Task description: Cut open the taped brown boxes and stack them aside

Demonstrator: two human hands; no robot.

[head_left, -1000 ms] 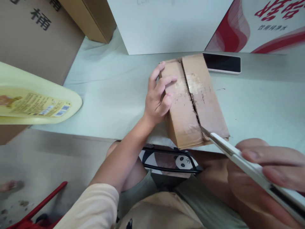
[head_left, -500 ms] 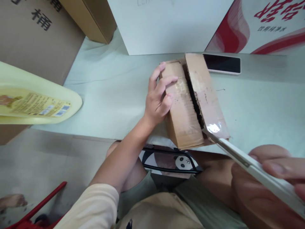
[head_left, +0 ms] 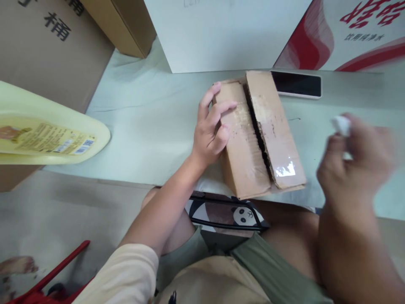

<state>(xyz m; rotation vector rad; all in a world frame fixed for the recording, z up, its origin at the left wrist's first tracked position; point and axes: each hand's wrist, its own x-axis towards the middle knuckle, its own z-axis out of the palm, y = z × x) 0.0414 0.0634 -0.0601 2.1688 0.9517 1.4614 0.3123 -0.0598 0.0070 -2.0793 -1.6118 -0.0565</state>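
A small brown cardboard box (head_left: 247,147) lies tilted near the front edge of the table, its top seam slit along its length with ragged edges. My left hand (head_left: 210,126) grips the box's left side, with fingers on its upper edge and top face. To the right of the box, apart from it, my right hand (head_left: 351,164) is raised and smeared by motion. It is closed around a white-handled utility knife (head_left: 341,125); only the end of the handle shows, and the blade is hidden.
Behind the box lies a phone (head_left: 297,84) against a large white carton (head_left: 228,38). A red-and-white carton (head_left: 363,38) stands at the back right. A pale yellow bottle (head_left: 53,131) and large brown cartons (head_left: 47,63) are on the left. A panda-patterned thing (head_left: 228,213) shows below the table edge.
My right hand has drawn the knife out of the box's slit and moved up and away over the table's right side. My left hand and the box stay put.
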